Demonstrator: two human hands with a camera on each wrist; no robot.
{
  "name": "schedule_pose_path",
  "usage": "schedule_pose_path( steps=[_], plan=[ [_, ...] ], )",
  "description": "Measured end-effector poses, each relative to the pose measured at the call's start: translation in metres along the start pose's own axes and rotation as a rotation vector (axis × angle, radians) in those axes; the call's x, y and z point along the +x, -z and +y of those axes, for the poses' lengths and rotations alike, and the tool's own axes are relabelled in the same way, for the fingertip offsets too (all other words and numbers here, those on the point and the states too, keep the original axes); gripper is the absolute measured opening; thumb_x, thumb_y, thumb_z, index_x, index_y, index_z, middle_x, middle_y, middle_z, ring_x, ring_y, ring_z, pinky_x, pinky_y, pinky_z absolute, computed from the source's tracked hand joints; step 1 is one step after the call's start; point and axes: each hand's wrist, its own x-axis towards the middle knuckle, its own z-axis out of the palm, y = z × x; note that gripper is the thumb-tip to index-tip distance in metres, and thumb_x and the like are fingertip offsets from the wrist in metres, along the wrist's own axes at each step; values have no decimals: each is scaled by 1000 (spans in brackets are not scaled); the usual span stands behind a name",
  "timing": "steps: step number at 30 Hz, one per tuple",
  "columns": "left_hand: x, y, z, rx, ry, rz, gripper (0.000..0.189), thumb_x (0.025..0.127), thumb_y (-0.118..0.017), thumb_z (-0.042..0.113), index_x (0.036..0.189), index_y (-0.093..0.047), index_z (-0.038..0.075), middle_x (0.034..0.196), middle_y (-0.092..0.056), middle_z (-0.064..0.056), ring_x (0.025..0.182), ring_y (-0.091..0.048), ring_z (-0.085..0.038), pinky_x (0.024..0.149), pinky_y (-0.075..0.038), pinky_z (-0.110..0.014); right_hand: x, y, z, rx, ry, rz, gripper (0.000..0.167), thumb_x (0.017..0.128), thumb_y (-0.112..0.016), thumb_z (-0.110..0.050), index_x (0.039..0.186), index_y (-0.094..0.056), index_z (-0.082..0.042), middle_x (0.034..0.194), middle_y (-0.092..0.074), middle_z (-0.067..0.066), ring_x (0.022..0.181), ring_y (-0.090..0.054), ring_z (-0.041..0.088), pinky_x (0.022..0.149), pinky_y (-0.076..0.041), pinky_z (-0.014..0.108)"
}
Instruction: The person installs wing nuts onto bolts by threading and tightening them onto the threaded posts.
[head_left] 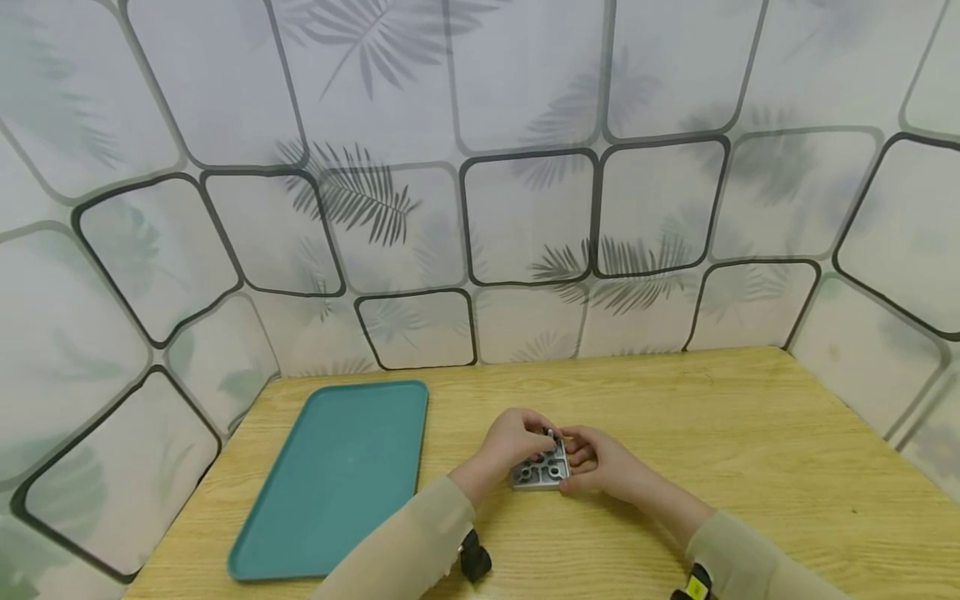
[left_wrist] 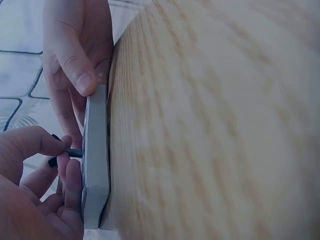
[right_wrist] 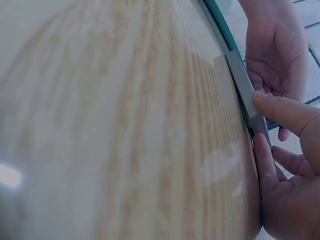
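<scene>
A square silvery metal plate with recesses and round holes lies on the wooden table. My left hand reaches over its far part. Between thumb and fingers it pinches a black-headed wing screw, whose threaded shank points at the plate's face in the left wrist view. My right hand grips the plate's right side. The right wrist view shows that thumb on the plate's near side edge and the other fingers around its corner. How far the screw's tip goes into the plate is hidden.
To the left on the wooden table lies a teal tray, just beyond my left forearm. Patterned curtains enclose the table at the back and sides. A black wrist device hangs by the left sleeve.
</scene>
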Motion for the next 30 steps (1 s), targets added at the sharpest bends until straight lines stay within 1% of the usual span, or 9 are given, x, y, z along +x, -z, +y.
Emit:
schedule_pose_path(
  steps=[6,10,13,18,22,25,30],
  plan=[
    [1,-1,0,10,3,-2,13,87,-75,0,97,-83,4,75,-61,3,67,-56,-9,61,-53,-20,-1,1,0,9,-2,3,85,84,-87,-2,151,-39,18,124,-58,23,104,-56,20,83,-55,20],
    [1,-2,0,13,18,3,16,86,-77,1,100,-82,6,70,-56,4,63,-53,-9,59,-49,-21,-1,2,0,16,3,6,86,83,-87,-1,151,-39,18,121,-58,21,103,-55,19,83,-55,20],
    [0,-1,0,-8,30,3,19,85,-79,2,104,-80,7,69,-57,3,61,-54,-10,58,-49,-22,-2,2,0,9,9,6,86,83,-87,-1,151,-39,19,120,-58,20,102,-55,18,83,-55,19],
    [1,2,-4,-84,52,5,19,86,-82,4,103,-75,4,74,-64,0,61,-61,-11,61,-56,-24,-1,2,1,1,24,10,84,83,-87,0,150,-40,19,121,-58,22,102,-56,17,83,-55,19],
    [2,4,-6,-121,65,7,15,86,-82,3,99,-74,2,75,-65,-1,61,-63,-11,63,-60,-26,-1,0,0,8,18,8,83,83,-87,0,150,-40,18,122,-58,22,103,-57,19,83,-56,19],
    [2,4,-6,-122,64,7,14,86,-82,1,99,-74,1,74,-63,0,63,-63,-10,65,-61,-26,-1,-1,-1,15,7,7,83,84,-87,0,151,-41,17,122,-58,21,103,-57,21,84,-56,20],
    [3,3,-6,-133,52,13,13,87,-77,-2,99,-75,-3,74,-61,1,65,-63,-9,67,-62,-26,-1,-1,-1,7,16,14,82,83,-87,1,150,-42,18,121,-59,21,102,-57,21,83,-56,20]
  ],
)
